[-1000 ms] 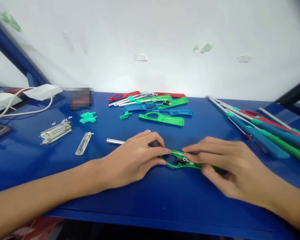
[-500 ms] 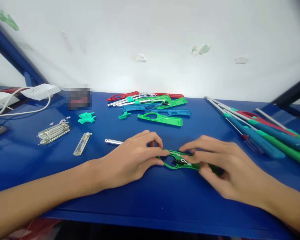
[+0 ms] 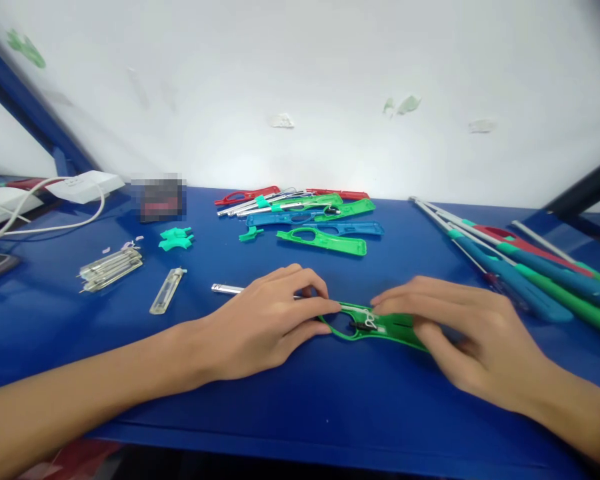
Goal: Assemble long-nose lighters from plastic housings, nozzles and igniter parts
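A green lighter half-casing (image 3: pixel 397 328) lies open side up on the blue table. A loop-shaped trigger opening is at its left, and a silver tube (image 3: pixel 227 289) extends leftward past my left hand. My left hand (image 3: pixel 275 317) pinches the casing's narrow end between thumb and fingers. Inside the casing sit a black part (image 3: pixel 363 326) and a small white looped wire (image 3: pixel 371 320). My right hand (image 3: pixel 460 327) is curled over the wide end, fingertips at the far rim beside the wire and thumb on the near side. The right palm hides the casing's end.
Behind lie more green, blue and red half-casings (image 3: pixel 325 241) with metal tubes. To the left are turquoise clips (image 3: pixel 176 238), clear fuel tanks (image 3: pixel 111 268) and one separate tank (image 3: pixel 167 291). Assembled-looking long lighters (image 3: pixel 510 267) lie at right. A power strip (image 3: pixel 85 186) stands at far left.
My right hand has slid slightly right and its fingers have drawn back from the black part, uncovering more of the casing and the looped wire. My left hand keeps its pinch.
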The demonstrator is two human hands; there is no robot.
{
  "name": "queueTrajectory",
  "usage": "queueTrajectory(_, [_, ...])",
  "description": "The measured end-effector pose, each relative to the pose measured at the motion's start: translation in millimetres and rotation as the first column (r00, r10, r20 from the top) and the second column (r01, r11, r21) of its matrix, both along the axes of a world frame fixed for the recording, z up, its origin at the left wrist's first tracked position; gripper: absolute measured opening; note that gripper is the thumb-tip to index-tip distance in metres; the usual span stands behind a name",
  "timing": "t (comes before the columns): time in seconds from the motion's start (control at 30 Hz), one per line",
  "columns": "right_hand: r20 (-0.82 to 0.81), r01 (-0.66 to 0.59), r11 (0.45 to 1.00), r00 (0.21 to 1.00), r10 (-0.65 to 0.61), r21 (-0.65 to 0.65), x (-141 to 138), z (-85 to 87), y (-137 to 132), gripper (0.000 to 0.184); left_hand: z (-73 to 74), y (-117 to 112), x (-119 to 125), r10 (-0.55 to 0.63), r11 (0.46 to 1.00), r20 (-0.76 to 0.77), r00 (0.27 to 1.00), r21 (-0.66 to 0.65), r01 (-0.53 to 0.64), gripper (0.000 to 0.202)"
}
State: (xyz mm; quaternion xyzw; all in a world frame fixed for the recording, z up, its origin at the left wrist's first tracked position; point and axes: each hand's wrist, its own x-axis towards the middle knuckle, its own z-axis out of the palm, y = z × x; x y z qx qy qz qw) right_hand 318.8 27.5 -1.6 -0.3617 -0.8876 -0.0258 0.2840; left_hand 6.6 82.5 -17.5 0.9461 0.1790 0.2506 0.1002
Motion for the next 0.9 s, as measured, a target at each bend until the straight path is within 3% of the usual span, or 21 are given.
queueTrajectory(0.4, [0.046, 0.071, 0.976, 0.996, -0.082, 0.204, 8.5, 0.3, 4.4, 0.035, 2.3, -3.2, -1.6, 0.027, 0.999, 0.012, 1.0, 0.025, -0.027, 0.028])
queueTrajectory(0.63, [0.12, 0.077, 0.922, 0.984, -0.132, 0.38, 11.6, 18.2, 57.5, 0.031, 6.1, -3.7, -1.4, 0.083, 0.99, 0.017, 0.996, 0.109, -0.085, 0.031])
queueTrajectory(0.8, [0.153, 0.101, 0.904, 0.972, -0.179, 0.415, 8.0, 6.0, 95.9, 0.032, 11.4, 16.9, -9.4, 0.258, 0.952, -0.047, 0.965, 0.182, -0.246, 0.031])
queueTrajectory(0.9, [0.137, 0.146, 0.919, 0.968, -0.208, 0.366, 14.8, -10.0, 98.1, 0.022, 17.9, 38.9, -22.6, 0.448, 0.881, -0.095, 0.889, 0.212, -0.422, 0.021])
